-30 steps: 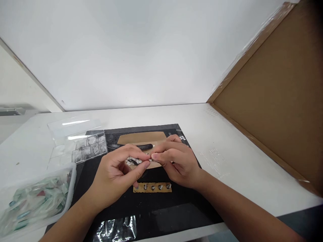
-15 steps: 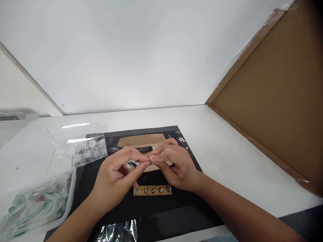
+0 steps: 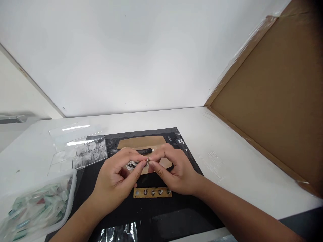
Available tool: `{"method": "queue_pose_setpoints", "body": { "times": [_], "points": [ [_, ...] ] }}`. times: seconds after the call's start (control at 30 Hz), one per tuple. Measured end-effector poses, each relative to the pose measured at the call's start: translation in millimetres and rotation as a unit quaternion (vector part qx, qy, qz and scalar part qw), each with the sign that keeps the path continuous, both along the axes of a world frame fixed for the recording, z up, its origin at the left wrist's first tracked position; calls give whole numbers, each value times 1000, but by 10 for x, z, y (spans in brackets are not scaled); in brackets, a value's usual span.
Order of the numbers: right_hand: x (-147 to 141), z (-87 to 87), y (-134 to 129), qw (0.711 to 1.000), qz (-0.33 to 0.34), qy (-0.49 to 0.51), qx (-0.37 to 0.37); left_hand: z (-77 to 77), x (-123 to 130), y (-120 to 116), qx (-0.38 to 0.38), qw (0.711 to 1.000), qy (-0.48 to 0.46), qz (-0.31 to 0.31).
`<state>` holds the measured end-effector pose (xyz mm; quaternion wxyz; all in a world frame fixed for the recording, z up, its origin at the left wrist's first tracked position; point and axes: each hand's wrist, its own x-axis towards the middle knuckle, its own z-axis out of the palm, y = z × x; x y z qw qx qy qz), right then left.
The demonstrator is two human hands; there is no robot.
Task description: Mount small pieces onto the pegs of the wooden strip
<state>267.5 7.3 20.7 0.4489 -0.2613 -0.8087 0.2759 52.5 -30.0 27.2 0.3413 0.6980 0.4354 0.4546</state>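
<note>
My left hand (image 3: pixel 117 179) and my right hand (image 3: pixel 171 169) meet fingertip to fingertip above a black mat (image 3: pixel 161 218). Between thumbs and forefingers they pinch a tiny metal part (image 3: pixel 147 162), too small to make out. Just below the hands lies a narrow brown strip (image 3: pixel 152 193) with several small metal pieces set in a row. Behind the hands are a brown card (image 3: pixel 141 143), a black pen-like tool (image 3: pixel 146 151) and a small heap of shiny bits (image 3: pixel 131 165).
A clear compartment box (image 3: pixel 87 153) with its lid open sits left of the mat. A plastic tub (image 3: pixel 35 203) of green and red pieces stands at the near left. A brown board (image 3: pixel 275 97) leans along the right side. Crinkled clear plastic (image 3: pixel 117 232) lies at the mat's near edge.
Both hands have drifted slightly left and closer together, the fingertips still pinched on the small part. The view has tilted a little, so the strip sits lower in frame.
</note>
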Motion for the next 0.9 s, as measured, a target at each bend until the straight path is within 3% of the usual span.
{"method": "queue_pose_setpoints", "body": {
  "times": [0.13, 0.3, 0.6, 0.9],
  "points": [
    [4, 35, -17, 993, 55, 31, -96, 3, -8, 12, 21, 1000, 9, 2],
    [7, 43, -30, 965, 131, 76, -214, -21, -19, 18, 80, 996, 37, 2],
    [24, 46, -41, 926, 191, 104, -310, 14, -10, 32, 182, 982, 49, 4],
    [41, 19, -20, 903, 217, 94, -359, 18, -19, 16, 189, 980, 62, -13]
  ]
}}
